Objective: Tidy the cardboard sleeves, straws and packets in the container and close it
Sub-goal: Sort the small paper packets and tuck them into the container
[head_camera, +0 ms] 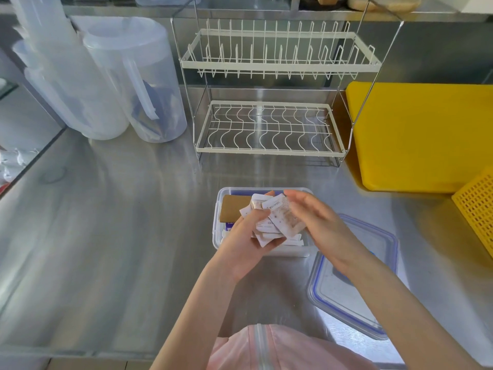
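A clear plastic container (219,206) stands open on the steel counter in front of me. A brown cardboard sleeve (234,208) lies in its far left part, and white wrapped straws (290,243) show at its near edge. My left hand (245,244) holds a bunch of white printed packets (274,218) above the container. My right hand (317,222) hovers just right of the bunch, fingers spread and touching the top packet. The container's lid (346,287), clear with a blue seal, lies flat on the counter to the right.
A white two-tier wire dish rack (272,129) stands behind the container. Clear plastic pitchers (138,84) are at the back left. A yellow cutting board (421,134) and a yellow perforated basket (477,209) sit at the right. The counter's left edge (32,161) drops off.
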### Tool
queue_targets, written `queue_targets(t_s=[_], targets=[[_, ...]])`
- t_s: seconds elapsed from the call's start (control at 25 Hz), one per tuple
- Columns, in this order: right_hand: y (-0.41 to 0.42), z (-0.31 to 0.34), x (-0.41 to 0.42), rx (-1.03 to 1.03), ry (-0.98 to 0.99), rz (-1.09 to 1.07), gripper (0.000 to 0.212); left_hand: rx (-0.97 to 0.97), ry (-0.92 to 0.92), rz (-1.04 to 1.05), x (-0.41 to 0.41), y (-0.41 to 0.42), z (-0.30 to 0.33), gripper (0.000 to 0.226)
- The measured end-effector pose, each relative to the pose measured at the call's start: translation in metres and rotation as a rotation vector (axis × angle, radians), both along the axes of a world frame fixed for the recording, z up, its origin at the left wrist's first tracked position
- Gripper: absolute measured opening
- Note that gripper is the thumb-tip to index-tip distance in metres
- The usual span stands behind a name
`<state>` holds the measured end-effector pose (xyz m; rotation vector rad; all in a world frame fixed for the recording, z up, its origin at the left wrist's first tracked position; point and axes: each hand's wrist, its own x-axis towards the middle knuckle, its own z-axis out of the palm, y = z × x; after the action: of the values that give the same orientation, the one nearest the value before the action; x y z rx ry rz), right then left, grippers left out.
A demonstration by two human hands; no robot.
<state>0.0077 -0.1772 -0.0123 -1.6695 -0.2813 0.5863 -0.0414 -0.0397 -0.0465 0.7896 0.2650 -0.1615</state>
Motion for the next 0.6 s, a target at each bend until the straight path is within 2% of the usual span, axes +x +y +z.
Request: queue_targets(t_s=[0.16,0.24,0.36,0.6], targets=[[0.008,-0.008,-0.008,-0.093,-0.065,0.018,0.020,0.064,-0.031,-0.003,-0.003,-0.002,0.001,0.026],[0.011,-0.010,-0.010,-0.099,-0.103,0.023,0.018,0.116,-0.063,-0.019,-0.004,-0.001,0.002,0.035],[0.013,-0.012,-0.010,-0.091,-0.076,0.017,0.016,0.138,-0.073,-0.027,-0.006,-0.001,0.003,0.042],[0.012,-0.017,-0.012,0.013,-0.038,-0.145,0.016,0.231,-0.046,-0.033,-0.004,-0.004,0.004,0.037]])
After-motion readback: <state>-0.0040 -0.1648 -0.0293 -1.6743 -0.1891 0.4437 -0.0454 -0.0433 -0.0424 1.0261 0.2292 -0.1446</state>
